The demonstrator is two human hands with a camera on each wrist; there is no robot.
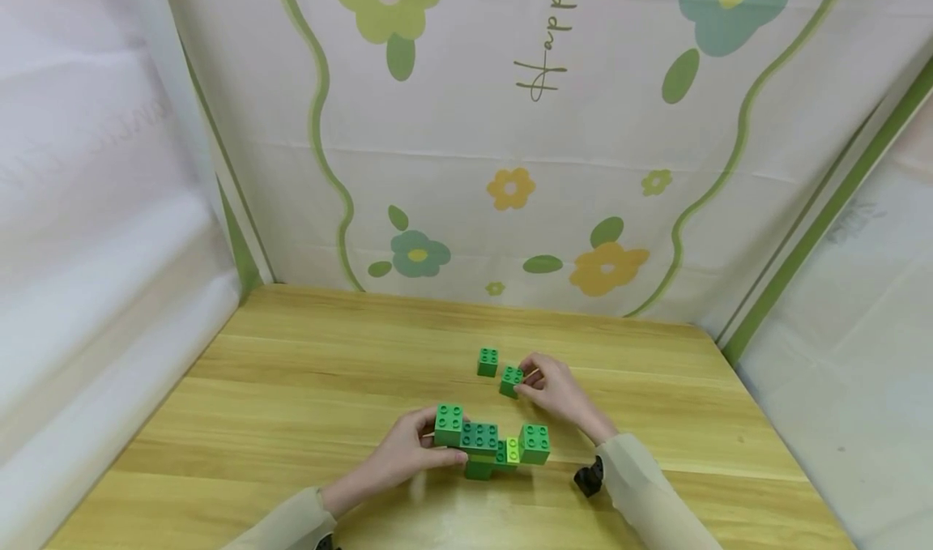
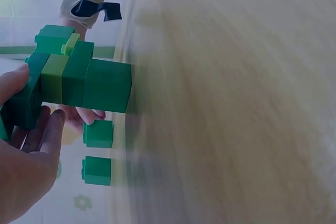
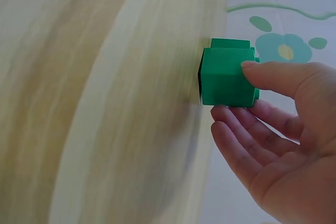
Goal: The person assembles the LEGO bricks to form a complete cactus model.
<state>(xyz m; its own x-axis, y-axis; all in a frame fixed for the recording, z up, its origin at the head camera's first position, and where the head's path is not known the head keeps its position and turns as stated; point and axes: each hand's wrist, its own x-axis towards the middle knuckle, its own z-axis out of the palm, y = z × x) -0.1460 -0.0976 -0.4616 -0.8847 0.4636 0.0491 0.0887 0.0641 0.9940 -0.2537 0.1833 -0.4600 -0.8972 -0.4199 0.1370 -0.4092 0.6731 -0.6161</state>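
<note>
My left hand point(image 1: 411, 446) grips the left end of a built piece of green toy building bricks point(image 1: 479, 437), thumb on the near side and fingers behind. Dark green, bright green and lime bricks make up this piece, with a taller brick at each end. Farther back, my right hand point(image 1: 555, 388) pinches a single green brick point(image 1: 512, 381), its studs facing up. From the right wrist view, the thumb lies on one face of that brick point(image 3: 227, 80) and the fingertips are at its side. Another loose green brick point(image 1: 487, 361) stands just behind and left of it.
A wooden table point(image 1: 306, 356) carries all the bricks. White curtains with a flower print point(image 1: 452, 121) rise at its back edge and on both sides. Black wrist straps point(image 1: 589, 477) sit at the sleeves.
</note>
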